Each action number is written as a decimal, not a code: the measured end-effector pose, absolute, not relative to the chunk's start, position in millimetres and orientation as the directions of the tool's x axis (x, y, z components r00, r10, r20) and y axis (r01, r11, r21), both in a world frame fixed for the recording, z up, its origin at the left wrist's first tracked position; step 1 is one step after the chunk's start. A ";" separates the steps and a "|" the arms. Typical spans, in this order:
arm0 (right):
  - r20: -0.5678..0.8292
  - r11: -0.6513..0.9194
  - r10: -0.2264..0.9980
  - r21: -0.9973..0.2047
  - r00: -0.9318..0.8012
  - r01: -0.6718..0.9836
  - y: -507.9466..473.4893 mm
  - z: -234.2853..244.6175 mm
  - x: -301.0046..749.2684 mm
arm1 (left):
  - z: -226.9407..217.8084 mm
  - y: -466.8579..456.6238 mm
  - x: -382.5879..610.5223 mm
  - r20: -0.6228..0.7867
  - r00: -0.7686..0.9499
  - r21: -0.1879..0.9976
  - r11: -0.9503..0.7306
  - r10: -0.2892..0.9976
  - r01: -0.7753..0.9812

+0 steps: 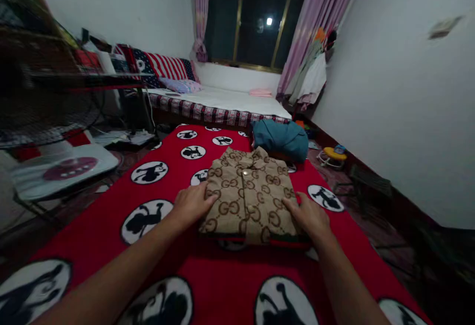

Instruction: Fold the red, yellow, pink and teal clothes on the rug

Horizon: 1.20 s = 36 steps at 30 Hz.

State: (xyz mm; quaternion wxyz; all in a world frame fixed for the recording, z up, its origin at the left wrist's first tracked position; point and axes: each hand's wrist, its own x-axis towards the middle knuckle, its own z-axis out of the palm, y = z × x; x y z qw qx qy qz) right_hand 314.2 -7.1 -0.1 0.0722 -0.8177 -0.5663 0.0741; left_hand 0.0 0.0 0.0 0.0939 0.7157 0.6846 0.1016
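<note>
A folded tan jacket with a brown letter pattern, a collar and snap buttons lies flat on a red blanket. Its collar points away from me, and a green and red band shows along the near edge. My left hand grips the left side, thumb on top and the other fingers mostly hidden at the edge. On the opposite side my right hand holds it the same way. Just beyond the collar sits a bundled teal cloth, close to the jacket.
A bed with pillows stands behind, under a window. To the left are a fan, a cluttered table and a white chair. Clothes hang at the right wall, near a yellow stool.
</note>
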 end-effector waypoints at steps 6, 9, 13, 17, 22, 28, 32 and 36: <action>0.032 -0.266 0.956 -0.328 0.292 0.906 5.2 -0.2 319.9 | -6.2 16.5 0.7 -0.005 0.024 0.585 -0.016 1.000 0.811; 0.134 -0.209 0.956 -0.317 0.262 0.925 1.9 2.1 311.4 | -10.8 17.8 3.9 0.041 0.033 0.671 -0.052 0.999 0.740; 0.324 -0.114 0.926 -0.246 0.193 0.963 -11.1 3.1 294.6 | -5.5 7.3 16.9 0.173 0.104 0.639 -0.192 0.979 0.745; 0.586 0.165 0.810 -0.276 0.029 0.947 -24.1 7.7 286.5 | 11.8 -8.6 33.2 0.343 0.194 0.585 -0.371 0.919 0.722; 0.816 0.366 0.570 -0.152 -0.092 0.918 -34.2 35.4 287.8 | 41.8 -20.7 40.6 0.564 0.259 0.533 -0.585 0.784 0.611; 0.940 0.331 0.337 -0.067 -0.052 0.941 0.4 117.8 308.3 | 122.5 15.5 59.9 0.806 0.198 0.332 -0.704 0.558 0.628; 0.918 0.190 0.396 -0.121 0.036 0.974 96.6 192.6 351.6 | 186.9 117.0 94.0 0.856 0.155 0.295 -0.713 0.493 0.637; 0.721 -0.060 0.662 -0.223 0.206 0.973 212.0 209.9 399.1 | 189.2 236.6 138.3 0.673 0.133 0.436 -0.536 0.728 0.723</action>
